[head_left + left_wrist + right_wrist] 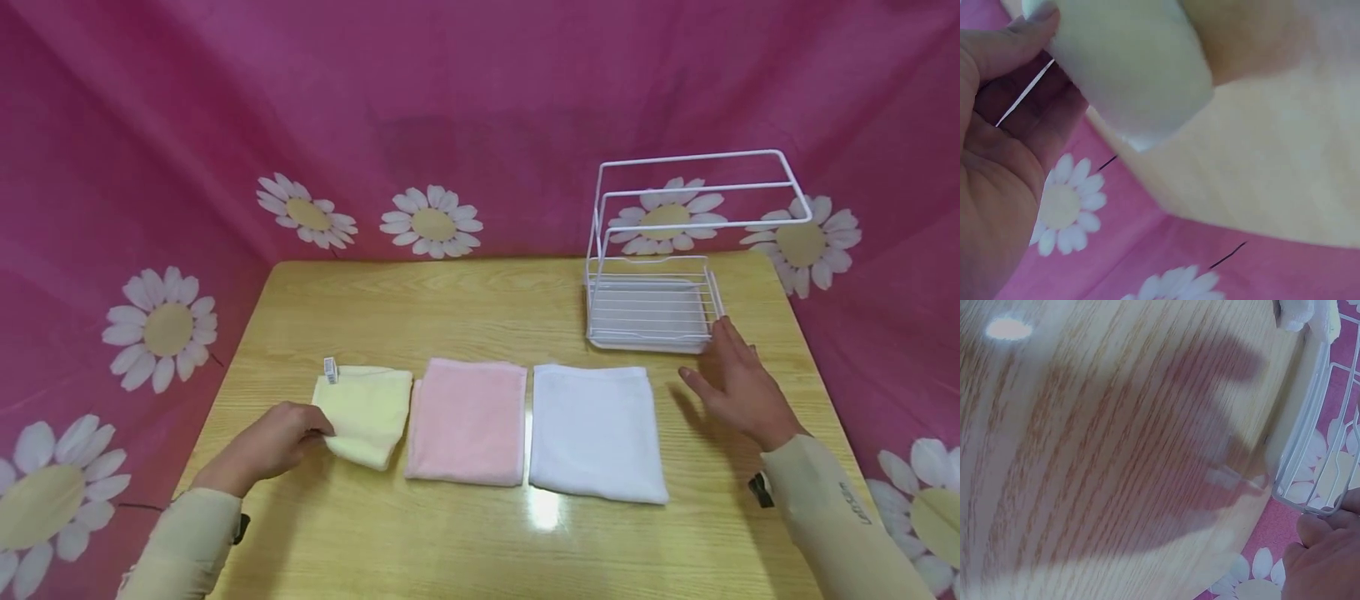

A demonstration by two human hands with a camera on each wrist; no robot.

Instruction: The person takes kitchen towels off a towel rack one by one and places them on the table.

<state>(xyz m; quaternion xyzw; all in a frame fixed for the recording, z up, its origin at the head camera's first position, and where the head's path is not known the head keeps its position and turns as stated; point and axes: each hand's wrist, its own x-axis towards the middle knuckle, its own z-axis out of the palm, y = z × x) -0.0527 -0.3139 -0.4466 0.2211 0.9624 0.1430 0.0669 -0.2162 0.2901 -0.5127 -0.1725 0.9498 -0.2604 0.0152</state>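
Observation:
In the head view my left hand [276, 442] pinches the left corner of a folded pale yellow towel [366, 412] with a small tag at its upper edge. The left wrist view shows the thumb on the lifted towel [1129, 69]. Right of it lie a folded pink towel [471, 425] and a folded white towel [596, 433]. My right hand [738, 392] has its fingers extended and thumb spread, fingertips right at the front right corner of a white wire rack [651, 337]. In the right wrist view its fingers overlap the rack's wire corner [1300, 506].
The rack stands at the back right of the wooden table [480, 533], its tall wire frame rising above a shallow tray. A pink curtain [495, 83] with white daisies surrounds the table's back and sides. Light glares on the tabletop below the white towel.

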